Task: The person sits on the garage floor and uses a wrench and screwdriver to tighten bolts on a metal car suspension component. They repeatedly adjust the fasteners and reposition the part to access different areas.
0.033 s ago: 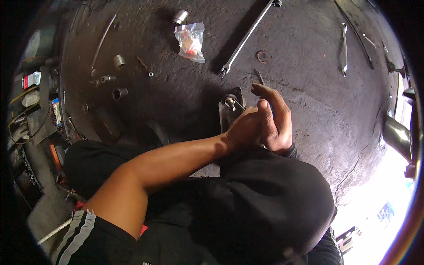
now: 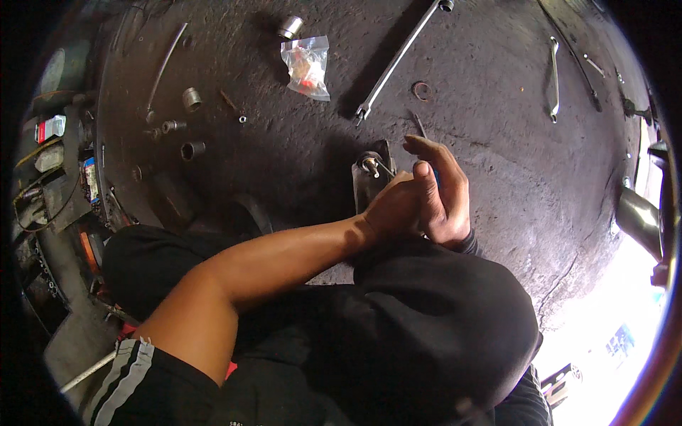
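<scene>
My left hand (image 2: 392, 207) is closed in front of me beside a dark metal part (image 2: 364, 186), which has a round fitting with a bright stud (image 2: 371, 167) on top. A thin rod (image 2: 386, 167) runs from the fitting towards that hand, whose fingers are hidden. Against it rests my right hand (image 2: 449, 195), its thumb raised and its fingers stretched and slightly curved. A slim metal shaft (image 2: 419, 125) shows just beyond the right fingertips. A scrap of blue is partly visible behind the right hand; I cannot tell what it belongs to.
On the dark floor lie a long wrench (image 2: 399, 62), a clear plastic bag (image 2: 307, 68), a ring (image 2: 421, 91) and a combination wrench (image 2: 554, 79). Several sockets, one a dark socket (image 2: 192, 150), are on the left. My knee (image 2: 455, 305) rises close below my hands.
</scene>
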### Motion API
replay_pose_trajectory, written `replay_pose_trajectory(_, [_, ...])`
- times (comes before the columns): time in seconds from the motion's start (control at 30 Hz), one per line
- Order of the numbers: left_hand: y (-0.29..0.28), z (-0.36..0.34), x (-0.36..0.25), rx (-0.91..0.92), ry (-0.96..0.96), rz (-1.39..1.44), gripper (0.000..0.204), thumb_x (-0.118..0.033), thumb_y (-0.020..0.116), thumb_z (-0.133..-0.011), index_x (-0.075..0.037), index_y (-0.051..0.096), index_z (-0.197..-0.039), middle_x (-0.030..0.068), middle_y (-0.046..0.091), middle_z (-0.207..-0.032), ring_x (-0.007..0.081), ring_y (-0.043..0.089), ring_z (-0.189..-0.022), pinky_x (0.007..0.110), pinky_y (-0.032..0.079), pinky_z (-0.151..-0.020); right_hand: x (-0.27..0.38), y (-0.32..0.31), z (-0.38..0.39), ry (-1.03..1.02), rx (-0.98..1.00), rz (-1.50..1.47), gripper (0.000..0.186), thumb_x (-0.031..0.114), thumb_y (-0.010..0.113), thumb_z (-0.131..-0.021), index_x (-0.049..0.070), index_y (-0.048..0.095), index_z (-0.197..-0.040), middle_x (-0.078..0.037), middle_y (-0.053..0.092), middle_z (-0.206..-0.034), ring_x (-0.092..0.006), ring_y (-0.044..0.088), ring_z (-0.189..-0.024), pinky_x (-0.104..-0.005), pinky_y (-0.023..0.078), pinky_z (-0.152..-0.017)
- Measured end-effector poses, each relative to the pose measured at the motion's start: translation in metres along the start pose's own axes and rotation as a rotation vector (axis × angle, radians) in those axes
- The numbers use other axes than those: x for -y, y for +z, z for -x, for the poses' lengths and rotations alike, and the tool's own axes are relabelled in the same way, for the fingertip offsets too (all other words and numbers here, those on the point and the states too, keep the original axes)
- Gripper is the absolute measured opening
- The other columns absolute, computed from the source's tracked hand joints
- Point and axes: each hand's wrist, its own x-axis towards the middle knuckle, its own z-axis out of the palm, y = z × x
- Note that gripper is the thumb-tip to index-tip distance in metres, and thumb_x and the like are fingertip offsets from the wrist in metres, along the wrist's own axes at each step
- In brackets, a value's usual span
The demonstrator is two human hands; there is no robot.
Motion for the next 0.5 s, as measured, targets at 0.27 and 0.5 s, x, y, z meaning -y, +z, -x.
replay_pose_trajectory(0.27, [-0.003,-0.003,0.005,0.006,-0.143,0.301,0.016,-0.017,0.068,-0.099,-0.004,0.071,-0.108,0.0144,0.076,-0.103,0.0262,0.077,-0.103,0.042,0.058,-0.090,-0.003,0.003,-0.006,-0.083,0.013,0.040,0.046,0.030,0.065,-0.110,-0.007,0.068,-0.137,-0.027,0.074,-0.128,-0.0418,0.072,-0.124,-0.0432,0.055,-0.108])
replay_pose_trajectory(0.5, [-0.001,-0.004,0.003,0.038,-0.209,0.188,0.022,-0.017,0.078,-0.092,-0.006,0.069,-0.108,0.0158,0.075,-0.106,0.0354,0.075,-0.102,0.048,0.057,-0.092,0.004,0.000,-0.012,-0.094,0.043,0.079,0.045,0.028,0.063,-0.110,-0.007,0.069,-0.137,-0.027,0.073,-0.129,-0.0423,0.071,-0.122,-0.0445,0.054,-0.108])
